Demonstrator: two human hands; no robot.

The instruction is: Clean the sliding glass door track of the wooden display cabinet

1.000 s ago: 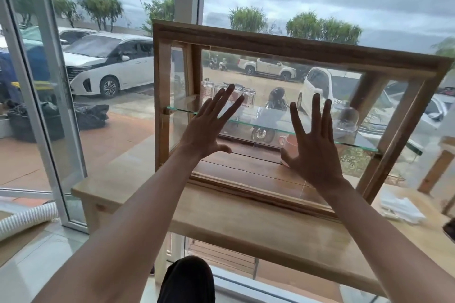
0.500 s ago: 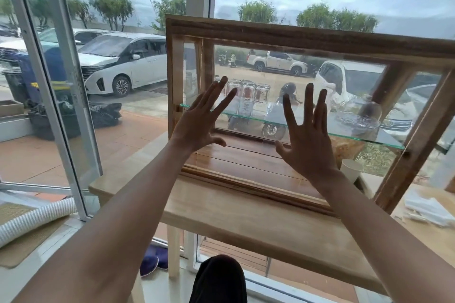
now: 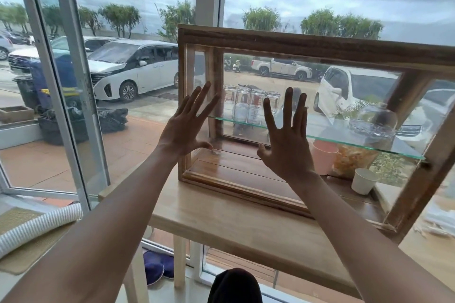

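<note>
Your grip is no pinch at all: left hand (image 3: 183, 128) and right hand (image 3: 286, 139) are both spread flat, fingers fanned, palms apparently pressed on the sliding glass door (image 3: 236, 155) of the wooden display cabinet (image 3: 307, 47) on the desk (image 3: 221, 224). Keep even pressure from both palms and slide level, so the pane doesn't bind; the bottom track (image 3: 246, 190) lies just below your wrists.

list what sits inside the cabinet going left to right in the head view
left hand on the glass → glass jars on the glass shelf → right hand → pink cup → snack bag → white paper cup
</note>
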